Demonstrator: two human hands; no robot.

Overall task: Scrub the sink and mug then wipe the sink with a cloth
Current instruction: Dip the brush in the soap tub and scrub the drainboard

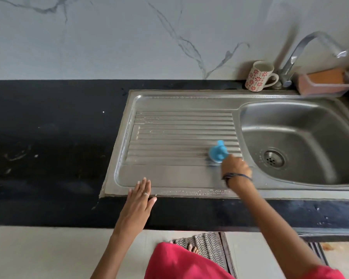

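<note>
Gripping a blue scrubber (218, 151), the right hand (235, 168) has its fingers curled round the tool's near end and holds it down on the ribbed draining board of the sink (175, 178), close to the edge of the bowl. The scrubber is blurred; its round blue body and a short knob on top are all that can be made out, with a darker patch under it against the steel. A dark band circles the right wrist. The left hand (139, 198) lies flat with straight fingers held side by side, fingertips on the front rim of the sink and the palm on the black desk (48, 137); a ring shows on one finger.

The sink is stainless steel, set into the desk, with the draining board on the left and a deep bowl with a round drain (274, 159) on the right. White soapy specks dot its front rim and the back ribs of the board.

The mug (259, 76) stands upright on the desk behind the sink, just beside the base of the tap (302, 55); it is white with red flower prints, handle to the right. Right of the tap sits a pinkish tray (326, 87) holding an orange sponge (325, 76). A patterned mat (208, 248) lies on the floor below.
</note>
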